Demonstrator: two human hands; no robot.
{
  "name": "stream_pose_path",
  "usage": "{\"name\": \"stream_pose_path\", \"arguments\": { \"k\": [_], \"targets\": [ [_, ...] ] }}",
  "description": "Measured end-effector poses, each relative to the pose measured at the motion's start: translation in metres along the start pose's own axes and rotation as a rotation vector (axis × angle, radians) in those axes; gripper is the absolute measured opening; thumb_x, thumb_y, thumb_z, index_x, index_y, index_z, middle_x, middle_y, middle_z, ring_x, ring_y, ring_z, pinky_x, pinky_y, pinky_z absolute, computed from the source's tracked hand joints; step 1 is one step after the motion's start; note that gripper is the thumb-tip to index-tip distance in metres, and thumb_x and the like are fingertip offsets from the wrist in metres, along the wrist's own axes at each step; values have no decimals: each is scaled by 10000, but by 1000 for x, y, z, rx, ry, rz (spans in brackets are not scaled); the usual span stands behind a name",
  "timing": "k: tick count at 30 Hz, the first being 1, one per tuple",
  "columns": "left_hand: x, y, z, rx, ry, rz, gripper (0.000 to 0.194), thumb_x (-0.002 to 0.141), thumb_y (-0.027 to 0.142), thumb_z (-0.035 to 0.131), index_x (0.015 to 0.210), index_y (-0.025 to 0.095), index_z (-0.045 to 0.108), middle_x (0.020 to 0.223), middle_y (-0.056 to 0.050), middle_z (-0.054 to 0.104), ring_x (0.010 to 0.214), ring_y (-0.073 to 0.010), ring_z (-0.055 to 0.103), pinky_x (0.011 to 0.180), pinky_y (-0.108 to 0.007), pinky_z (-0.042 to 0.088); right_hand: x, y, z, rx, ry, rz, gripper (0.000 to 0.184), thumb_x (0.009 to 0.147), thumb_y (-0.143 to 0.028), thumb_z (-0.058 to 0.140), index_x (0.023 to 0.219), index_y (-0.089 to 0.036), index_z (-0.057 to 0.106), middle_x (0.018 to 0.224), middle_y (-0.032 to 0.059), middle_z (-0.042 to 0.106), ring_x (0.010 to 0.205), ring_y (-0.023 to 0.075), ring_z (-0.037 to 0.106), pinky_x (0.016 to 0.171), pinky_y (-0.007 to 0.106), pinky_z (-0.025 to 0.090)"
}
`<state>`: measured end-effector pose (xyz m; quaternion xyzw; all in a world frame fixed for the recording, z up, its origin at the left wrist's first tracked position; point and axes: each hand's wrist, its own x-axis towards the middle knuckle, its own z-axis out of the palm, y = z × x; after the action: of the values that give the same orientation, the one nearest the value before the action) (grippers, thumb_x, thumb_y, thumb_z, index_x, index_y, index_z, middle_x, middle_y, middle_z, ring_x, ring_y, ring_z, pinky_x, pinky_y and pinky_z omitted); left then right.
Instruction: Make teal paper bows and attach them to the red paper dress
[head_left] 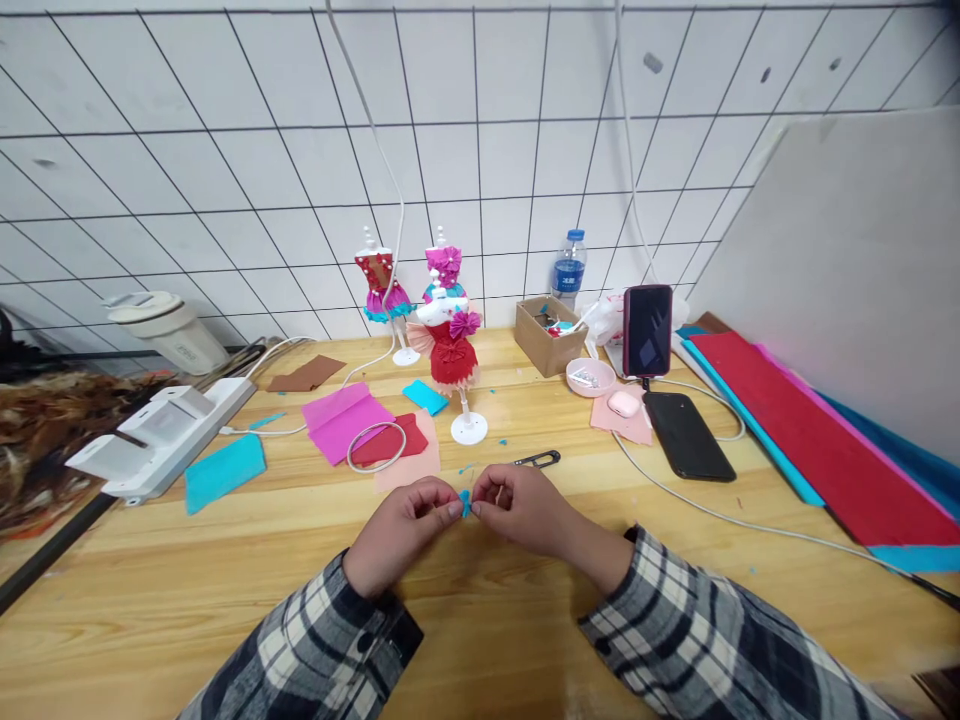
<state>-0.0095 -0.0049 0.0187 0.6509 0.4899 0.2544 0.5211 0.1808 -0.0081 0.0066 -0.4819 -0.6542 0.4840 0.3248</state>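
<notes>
Between my two hands, a small scrap of blue crepe paper [466,503] is held just above the wooden table. My left hand [409,525] pinches it from the left with thumb and forefinger. From the right, my right hand [521,508] pinches its other side. A black thread snipper [541,459] lies just beyond my right hand. Behind my hands stands a mini dress form [454,360] in a red paper dress, on a white round base. Two more dressed forms, one in pink [443,268] and one in red and purple [379,285], stand farther back.
Magenta paper [346,422], red paper with a white ring [379,463], and blue sheets [225,473] lie left. A cardboard box [551,340], pink dish [590,377], propped phone [647,332] and black phone [688,435] are right. A white cable [720,515] crosses the right side.
</notes>
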Motion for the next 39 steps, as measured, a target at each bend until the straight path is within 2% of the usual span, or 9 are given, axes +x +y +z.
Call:
{"name": "stream_pose_path", "arguments": {
  "k": [3,9,16,20,23,27,32,36,39],
  "targets": [
    [1,-3,0,-35,26,3,293,802,438,597,777,150,650,816,-31,609,750,-160,532,692,-258,420,0,-1,1,15,64,-35,107,748,-242,625,820,-180,674,690,-12,633,538,85,537,506,209,433],
    [2,-4,0,136,156,126,247,814,403,596,757,169,655,836,-38,598,813,-180,550,786,-285,424,0,4,8,355,-40,185,230,725,-379,657,765,-154,628,582,-37,555,421,84,515,405,212,448],
    [1,-2,2,77,20,119,280,862,416,529,820,168,651,875,-51,614,844,-189,562,789,-291,446,3,1,-2,413,-39,201,210,678,-342,676,776,-168,613,593,-58,524,431,63,474,406,210,476],
    [1,-1,3,88,38,131,271,858,406,538,815,167,659,861,-51,611,840,-190,560,795,-295,445,1,-4,-2,483,-85,270,259,707,-412,642,754,-158,624,637,-32,554,449,71,490,409,223,484],
    [1,0,2,120,57,154,266,842,404,560,774,166,656,837,-44,595,824,-185,552,789,-293,439,0,-4,-2,473,-83,264,229,689,-371,669,731,-151,620,602,-41,537,448,69,483,440,229,492],
    [0,-1,2,74,-10,89,290,843,431,554,771,164,639,822,-43,609,785,-180,550,738,-289,445,1,0,-4,364,-100,206,167,702,-317,658,718,-155,620,582,-43,525,459,83,490,438,218,450],
    [1,-5,3,-3,-15,105,289,814,411,611,978,176,645,991,-78,654,927,-217,587,836,-324,455,-1,-1,-3,99,33,29,80,745,-235,620,716,-161,631,569,-39,532,499,82,472,459,191,364],
    [3,-7,1,100,100,167,226,797,393,632,818,172,670,927,-74,649,903,-208,592,863,-325,446,-4,-4,-1,33,25,-24,75,777,-227,600,742,-170,635,593,-40,552,523,83,484,497,196,358],
    [3,-5,1,118,109,197,215,798,381,631,763,174,673,863,-60,647,843,-190,596,824,-305,459,-6,-5,-1,8,17,-53,65,783,-222,595,745,-176,620,598,-43,552,527,87,483,505,203,350]
  ]
}}
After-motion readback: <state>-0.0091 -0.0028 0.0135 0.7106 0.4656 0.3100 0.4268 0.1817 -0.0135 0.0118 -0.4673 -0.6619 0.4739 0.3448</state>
